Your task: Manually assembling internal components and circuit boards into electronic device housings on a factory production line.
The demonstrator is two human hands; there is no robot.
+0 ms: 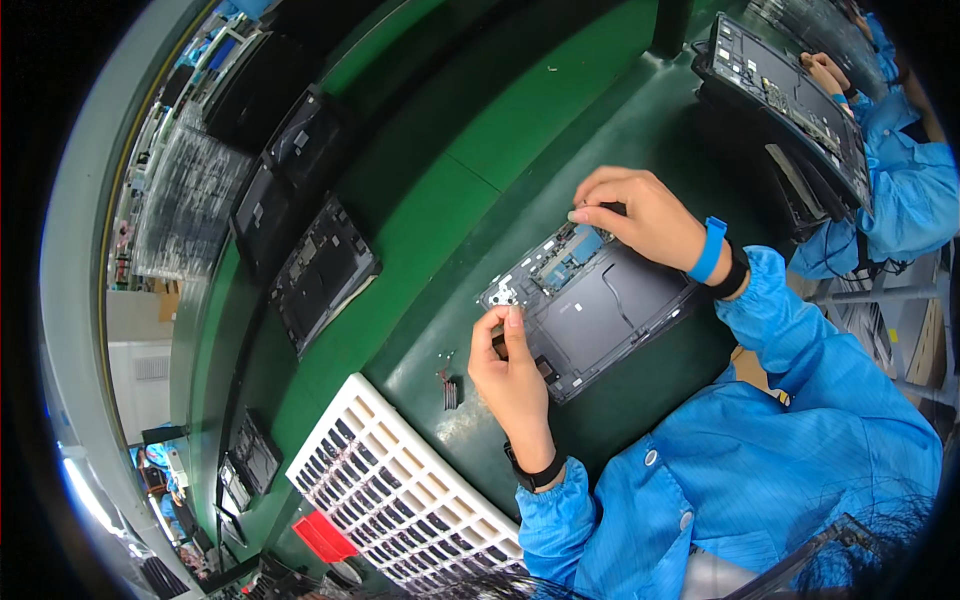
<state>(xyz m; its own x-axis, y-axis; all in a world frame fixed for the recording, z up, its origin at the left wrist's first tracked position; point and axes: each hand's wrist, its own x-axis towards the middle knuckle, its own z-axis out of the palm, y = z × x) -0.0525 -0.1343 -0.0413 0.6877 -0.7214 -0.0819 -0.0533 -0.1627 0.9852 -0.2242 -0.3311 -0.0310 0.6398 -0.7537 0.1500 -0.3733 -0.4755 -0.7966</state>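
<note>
A grey laptop chassis (pixel 590 310) lies open on the green bench in front of me, with a blue circuit board (pixel 572 257) along its far side and a black cable across it. My left hand (pixel 515 375) is curled at the chassis's near left corner. A small black part shows between its thumb and fingers. Over the far right end of the board, my right hand (pixel 645 215) pinches another small black part (pixel 616 208); its exact kind is too small to tell. Left of my left hand, a small black part with thin wires (pixel 451 393) rests on the bench.
A white slotted tray (pixel 370 400) full of small black parts stands at the lower left, beside a red box (pixel 323 537). More laptop chassis (pixel 325 270) lie on the green line beyond. At the right, a co-worker's sleeve (pixel 910 190) adjoins another opened laptop (pixel 790 100).
</note>
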